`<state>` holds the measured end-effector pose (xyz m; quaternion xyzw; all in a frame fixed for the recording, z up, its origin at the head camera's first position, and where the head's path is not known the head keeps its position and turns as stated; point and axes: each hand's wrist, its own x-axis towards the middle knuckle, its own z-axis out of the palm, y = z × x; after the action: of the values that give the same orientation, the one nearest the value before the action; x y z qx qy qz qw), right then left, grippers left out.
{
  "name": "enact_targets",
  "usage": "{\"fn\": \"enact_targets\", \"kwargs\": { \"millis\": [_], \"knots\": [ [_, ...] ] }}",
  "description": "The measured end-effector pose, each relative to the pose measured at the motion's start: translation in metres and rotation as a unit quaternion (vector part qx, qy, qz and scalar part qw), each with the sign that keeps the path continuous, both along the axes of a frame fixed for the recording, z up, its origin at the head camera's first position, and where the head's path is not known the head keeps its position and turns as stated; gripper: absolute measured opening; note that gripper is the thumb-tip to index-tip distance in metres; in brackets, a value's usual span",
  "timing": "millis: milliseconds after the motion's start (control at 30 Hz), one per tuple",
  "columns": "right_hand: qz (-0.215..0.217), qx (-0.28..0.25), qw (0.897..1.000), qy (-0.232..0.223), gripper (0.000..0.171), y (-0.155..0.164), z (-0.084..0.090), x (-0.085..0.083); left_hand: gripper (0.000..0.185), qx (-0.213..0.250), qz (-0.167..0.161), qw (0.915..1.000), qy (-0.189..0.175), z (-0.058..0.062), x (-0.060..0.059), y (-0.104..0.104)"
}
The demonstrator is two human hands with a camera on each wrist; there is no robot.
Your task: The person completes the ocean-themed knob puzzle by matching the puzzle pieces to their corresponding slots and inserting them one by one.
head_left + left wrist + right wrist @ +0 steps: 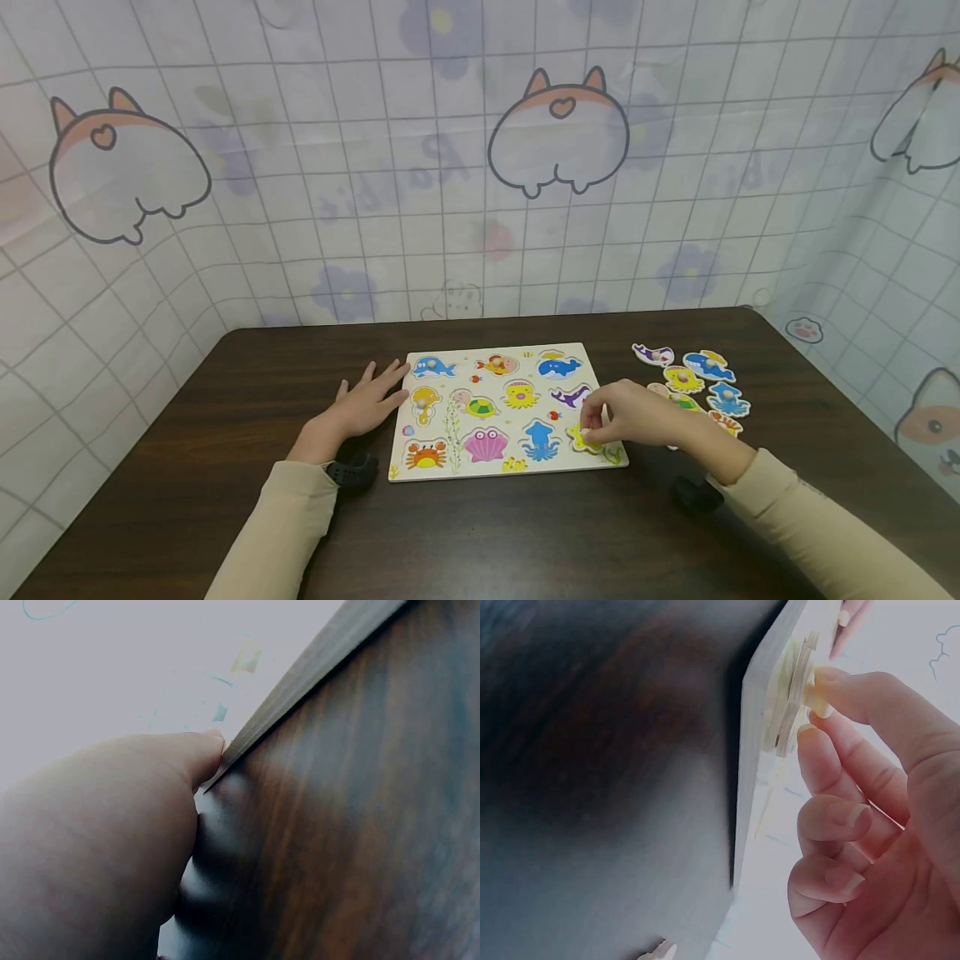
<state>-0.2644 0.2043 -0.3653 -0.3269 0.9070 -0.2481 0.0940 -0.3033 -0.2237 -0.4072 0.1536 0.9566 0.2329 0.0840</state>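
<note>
Right hand (632, 414) — pinching yellow piece (578, 439) | left hand (362, 407) — splayed | right wrist (696, 435) part-hides loose pieces (683, 380)

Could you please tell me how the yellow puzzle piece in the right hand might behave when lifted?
The yellow puzzle piece looks thin and flat, so it is probably light and unlikely to roll. The right hand pinches its knob, which should limit slipping.
</note>
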Motion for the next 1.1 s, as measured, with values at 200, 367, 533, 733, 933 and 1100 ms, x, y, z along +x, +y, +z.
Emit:
{"fn": "enact_targets", "kwargs": {
  "millis": [200, 367, 533, 733, 933, 1100],
  "knots": [
    [-0.002, 0.005, 1.000, -0.009, 0.010, -0.0021, -0.0007, -0.0016, 0.062, -0.001, 0.000, 1.0000, 0.000, 0.0022, 0.0018, 0.0007],
    [-0.003, 0.007, 1.000, -0.011, 0.010, -0.0042, -0.0014, -0.0025, 0.063, 0.000, -0.001, 1.0000, -0.002, 0.0023, 0.0025, 0.0009],
    [-0.006, 0.007, 1.000, -0.013, 0.010, -0.0044, -0.0020, -0.0029, 0.063, -0.001, -0.002, 1.0000, 0.001, 0.0009, 0.0010, 0.0005],
    [-0.009, 0.010, 1.000, -0.013, 0.009, -0.0041, -0.0010, -0.0021, 0.063, -0.001, 0.000, 1.0000, 0.001, 0.0007, 0.0000, 0.0003],
    [-0.013, 0.021, 1.000, -0.003, 0.009, -0.0047, 0.0002, -0.0023, 0.063, -0.002, 0.000, 1.0000, 0.001, 0.0003, -0.0001, 0.0004],
    [-0.023, 0.031, 0.999, 0.000, 0.010, -0.0053, 0.0012, -0.0021, 0.063, -0.003, 0.000, 1.0000, 0.000, 0.0001, -0.0001, -0.0002]
  ]
}}
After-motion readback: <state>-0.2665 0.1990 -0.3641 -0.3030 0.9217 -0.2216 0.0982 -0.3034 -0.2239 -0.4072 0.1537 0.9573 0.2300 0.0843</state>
